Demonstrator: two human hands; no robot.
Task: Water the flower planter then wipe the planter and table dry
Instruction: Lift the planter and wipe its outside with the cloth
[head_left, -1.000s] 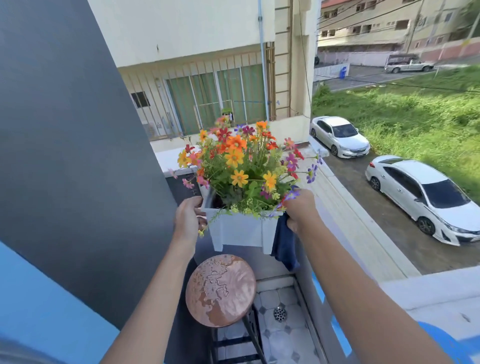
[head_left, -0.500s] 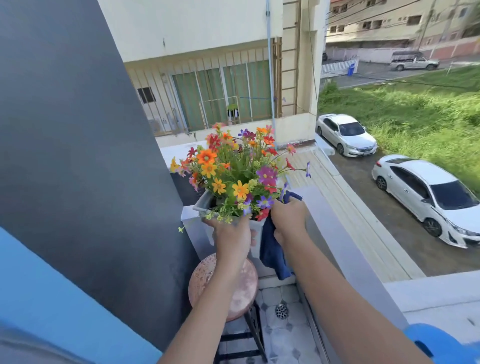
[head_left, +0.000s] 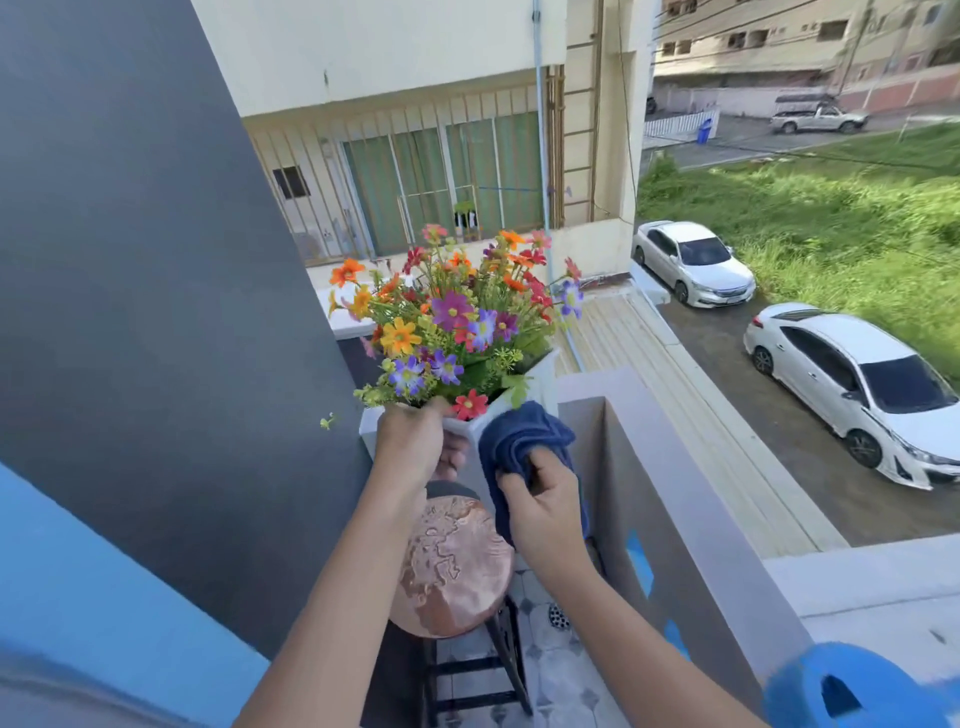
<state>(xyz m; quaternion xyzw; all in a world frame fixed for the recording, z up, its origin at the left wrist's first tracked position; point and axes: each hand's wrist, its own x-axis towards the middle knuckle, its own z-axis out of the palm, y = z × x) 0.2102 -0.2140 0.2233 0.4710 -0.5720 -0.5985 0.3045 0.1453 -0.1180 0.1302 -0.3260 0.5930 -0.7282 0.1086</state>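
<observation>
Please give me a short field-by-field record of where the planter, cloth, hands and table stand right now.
planter: white planter, held up above the table
flowers: mixed colours
left hand: gripping the planter's near corner
right hand: pressing blue cloth to the planter's side
table: round table, wet patches visible

Planter (head_left: 537, 371) above table (head_left: 452, 566), railing (head_left: 654, 467) right.

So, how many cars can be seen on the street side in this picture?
3. One white car is parked nearest the building, a second white car is closer at the right, and a pale pickup stands far away at the top right. More may be hidden.
</observation>
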